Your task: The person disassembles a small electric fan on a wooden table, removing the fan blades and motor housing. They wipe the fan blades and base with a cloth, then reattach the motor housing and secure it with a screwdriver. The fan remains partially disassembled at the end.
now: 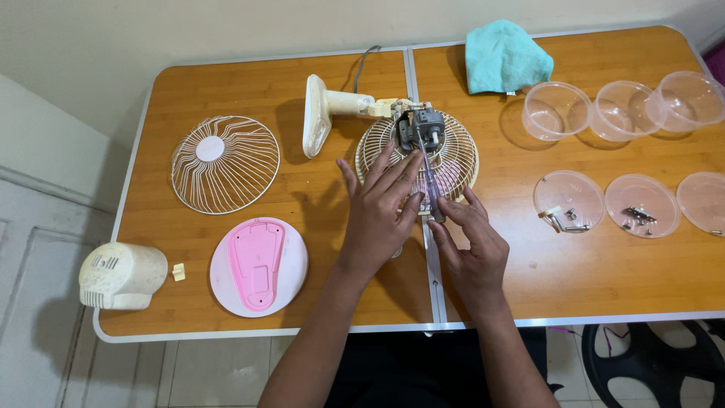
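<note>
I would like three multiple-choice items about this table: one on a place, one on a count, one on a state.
1. Where does the teal cloth lie?
A. far edge of the table
B. near edge
C. on the floor

2. How many clear round tubs stand in the far row?
A. one
B. three
C. five

3. What does the right hand hold?
A. nothing
B. a screwdriver
C. a cup

Answers: 1 A, it lies beside the wall; 2 B, three stand side by side; 3 B, fingers grip the handle, tip at the fan motor.

On the wooden folding desk, the loose white wire fan guard lies left of the cream fan motor assembly; three clear plastic tubs sit upper right.
</note>
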